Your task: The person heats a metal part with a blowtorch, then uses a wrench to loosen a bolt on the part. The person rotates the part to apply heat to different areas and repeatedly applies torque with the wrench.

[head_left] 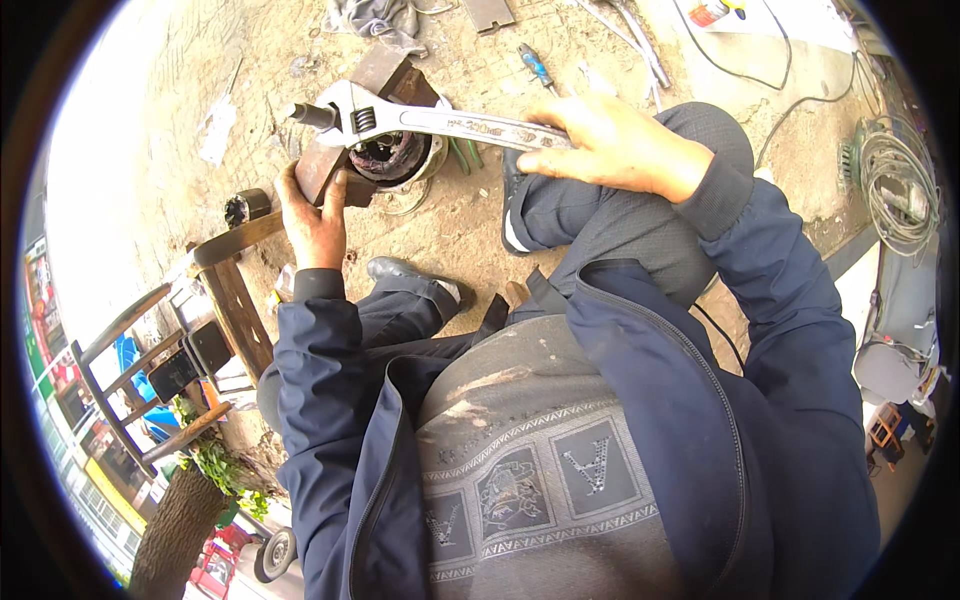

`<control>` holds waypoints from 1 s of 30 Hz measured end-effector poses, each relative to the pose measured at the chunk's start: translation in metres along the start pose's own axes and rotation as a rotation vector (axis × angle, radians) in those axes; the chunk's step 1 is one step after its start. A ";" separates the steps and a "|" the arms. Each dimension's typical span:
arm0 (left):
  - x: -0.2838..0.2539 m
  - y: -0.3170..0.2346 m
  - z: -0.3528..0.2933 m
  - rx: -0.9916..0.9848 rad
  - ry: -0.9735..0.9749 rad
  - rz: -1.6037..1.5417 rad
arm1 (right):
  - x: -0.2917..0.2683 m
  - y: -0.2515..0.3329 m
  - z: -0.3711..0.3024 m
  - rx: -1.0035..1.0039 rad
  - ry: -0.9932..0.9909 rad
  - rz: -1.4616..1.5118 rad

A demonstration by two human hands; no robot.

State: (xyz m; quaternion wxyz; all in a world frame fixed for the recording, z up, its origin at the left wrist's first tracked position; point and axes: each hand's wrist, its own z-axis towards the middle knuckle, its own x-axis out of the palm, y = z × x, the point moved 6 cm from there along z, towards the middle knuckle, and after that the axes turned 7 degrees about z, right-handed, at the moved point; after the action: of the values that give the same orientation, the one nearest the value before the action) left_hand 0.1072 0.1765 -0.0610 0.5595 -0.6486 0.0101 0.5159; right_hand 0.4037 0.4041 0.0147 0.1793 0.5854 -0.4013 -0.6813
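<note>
My right hand [625,148] is closed round the handle end of a large silver adjustable wrench [440,120]. The wrench's jaws sit at a dark metal shaft [312,115] that sticks out to the left. My left hand [318,222] grips the near end of a rusty brown metal bar [318,170], thumb on one side and fingers on the other. Beneath the wrench stands a round metal housing [432,160], perhaps a motor body, with dark reddish windings showing inside. A second rusty block [383,72] lies against its far side, partly hidden by the wrench.
Beyond the housing, a blue-handled screwdriver [537,68] and a grey rag [375,18] lie on the dirt-stained ground. A wooden chair [235,300] stands at left, beside a dark cylindrical part [246,207]. Coiled wire [897,180] hangs at far right.
</note>
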 end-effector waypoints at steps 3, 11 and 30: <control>-0.001 0.000 0.002 -0.023 0.047 0.082 | -0.004 -0.020 0.008 0.075 -0.014 0.089; -0.014 0.003 0.010 -0.143 0.229 -0.092 | -0.018 -0.022 0.009 0.137 -0.042 0.310; -0.015 -0.013 0.015 0.007 0.264 0.183 | -0.048 -0.078 0.110 0.335 -0.492 1.350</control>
State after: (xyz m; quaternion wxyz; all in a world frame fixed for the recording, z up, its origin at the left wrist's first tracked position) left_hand 0.0978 0.1842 -0.0385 0.5065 -0.7051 0.1445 0.4748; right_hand 0.3302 0.5231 -0.0132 0.3726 0.0609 -0.8015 -0.4638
